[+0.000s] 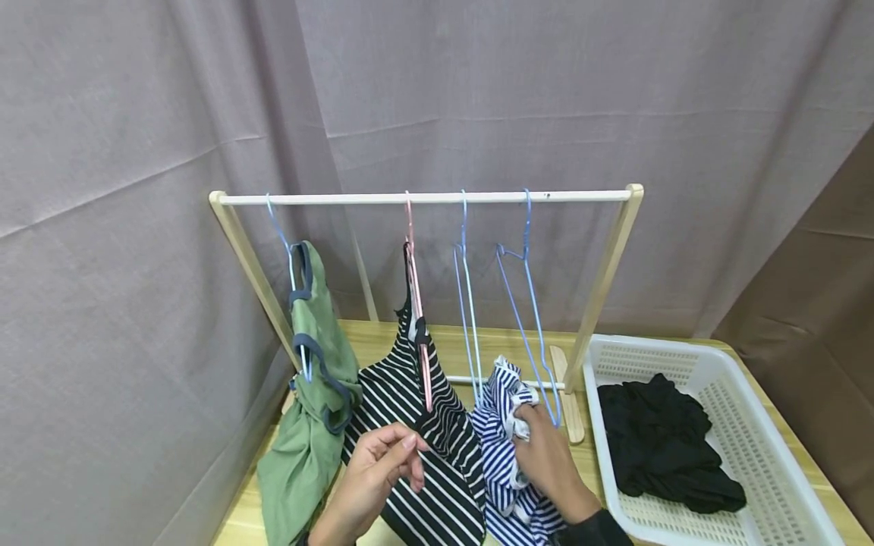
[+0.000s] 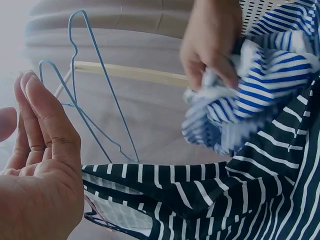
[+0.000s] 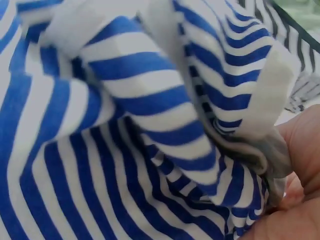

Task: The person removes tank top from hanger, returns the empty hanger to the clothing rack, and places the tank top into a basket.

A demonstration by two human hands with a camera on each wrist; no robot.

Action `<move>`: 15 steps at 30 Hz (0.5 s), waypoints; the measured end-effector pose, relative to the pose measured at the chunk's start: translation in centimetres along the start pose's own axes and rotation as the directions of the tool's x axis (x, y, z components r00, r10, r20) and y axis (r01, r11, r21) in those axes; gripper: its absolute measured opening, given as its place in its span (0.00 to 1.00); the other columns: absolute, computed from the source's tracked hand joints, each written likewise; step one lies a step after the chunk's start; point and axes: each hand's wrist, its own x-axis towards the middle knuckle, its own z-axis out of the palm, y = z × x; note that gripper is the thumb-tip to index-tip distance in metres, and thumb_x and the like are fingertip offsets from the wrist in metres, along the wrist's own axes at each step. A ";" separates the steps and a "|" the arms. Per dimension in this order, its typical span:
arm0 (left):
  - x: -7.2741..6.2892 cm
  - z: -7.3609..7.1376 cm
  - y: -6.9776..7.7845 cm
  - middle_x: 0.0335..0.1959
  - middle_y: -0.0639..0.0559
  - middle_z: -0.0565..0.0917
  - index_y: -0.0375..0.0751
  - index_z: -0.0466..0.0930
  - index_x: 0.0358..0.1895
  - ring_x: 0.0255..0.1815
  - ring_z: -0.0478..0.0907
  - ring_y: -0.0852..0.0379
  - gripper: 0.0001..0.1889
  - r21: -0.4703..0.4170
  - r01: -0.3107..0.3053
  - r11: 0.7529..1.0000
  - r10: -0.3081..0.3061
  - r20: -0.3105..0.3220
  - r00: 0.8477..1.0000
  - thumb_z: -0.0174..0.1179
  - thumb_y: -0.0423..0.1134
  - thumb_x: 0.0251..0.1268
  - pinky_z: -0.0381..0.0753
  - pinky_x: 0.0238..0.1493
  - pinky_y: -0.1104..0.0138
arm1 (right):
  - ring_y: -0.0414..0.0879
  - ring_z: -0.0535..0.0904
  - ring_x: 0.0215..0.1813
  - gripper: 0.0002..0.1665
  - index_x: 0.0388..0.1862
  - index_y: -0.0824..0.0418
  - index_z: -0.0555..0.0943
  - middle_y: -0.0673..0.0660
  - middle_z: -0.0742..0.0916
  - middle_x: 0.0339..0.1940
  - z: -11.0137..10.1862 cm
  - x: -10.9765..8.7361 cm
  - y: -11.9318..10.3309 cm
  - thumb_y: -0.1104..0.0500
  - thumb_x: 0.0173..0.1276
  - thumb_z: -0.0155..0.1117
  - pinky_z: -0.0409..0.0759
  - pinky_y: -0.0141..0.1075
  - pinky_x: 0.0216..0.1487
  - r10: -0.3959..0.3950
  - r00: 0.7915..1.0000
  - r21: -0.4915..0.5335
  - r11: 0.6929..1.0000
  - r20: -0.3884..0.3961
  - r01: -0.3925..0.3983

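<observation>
My right hand (image 1: 546, 453) grips a bunched blue-and-white striped garment (image 1: 497, 436) by its white-edged part. Close up in the right wrist view, the thumb (image 3: 310, 145) presses on a fold of the striped cloth (image 3: 150, 105). My left hand (image 1: 382, 470) holds nothing; its fingers (image 2: 47, 107) are lightly bent in the left wrist view. It is in front of a black-and-white striped garment (image 1: 430, 485), which hangs from a pink hanger (image 1: 419, 303). Two bare blue hangers (image 1: 536, 303) hang just behind the right hand.
A wooden rack with a white rail (image 1: 341, 199) stands on the wooden table (image 1: 369, 337). At its left hangs a green garment (image 1: 307, 440) with dark blue trim. A white basket (image 1: 758, 425) on the right holds a black garment (image 1: 658, 440). Grey cloth (image 1: 512, 91) hangs behind.
</observation>
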 end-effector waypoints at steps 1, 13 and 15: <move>0.0 0.0 0.0 0.29 0.61 0.87 0.39 0.83 0.46 0.28 0.84 0.68 0.14 0.003 0.000 1.000 0.000 0.000 1.000 0.45 0.31 0.87 0.86 0.36 0.75 | 0.60 0.85 0.43 0.18 0.48 0.64 0.83 0.65 0.87 0.46 -0.7 -0.1 -0.1 0.71 0.58 0.70 0.83 0.52 0.42 -0.004 1.000 0.004 1.000 -0.029 0.004; -0.1 -0.2 -0.1 0.29 0.61 0.87 0.24 0.79 0.45 0.29 0.84 0.68 0.14 0.001 -0.004 1.000 0.004 -0.002 1.000 0.44 0.30 0.87 0.86 0.36 0.75 | 0.53 0.80 0.44 0.18 0.47 0.64 0.83 0.60 0.86 0.46 -7.6 -0.6 -1.3 0.74 0.56 0.66 0.76 0.45 0.43 0.052 0.973 0.037 0.998 -0.224 -0.045; -0.1 -0.3 -0.2 0.29 0.61 0.87 0.22 0.77 0.45 0.29 0.85 0.68 0.14 -0.002 -0.012 1.000 0.012 0.004 1.000 0.44 0.30 0.87 0.87 0.36 0.75 | 0.52 0.79 0.44 0.17 0.45 0.63 0.83 0.59 0.86 0.45 -7.9 -0.7 -1.3 0.73 0.57 0.68 0.76 0.43 0.42 0.042 0.966 0.030 0.999 -0.254 -0.035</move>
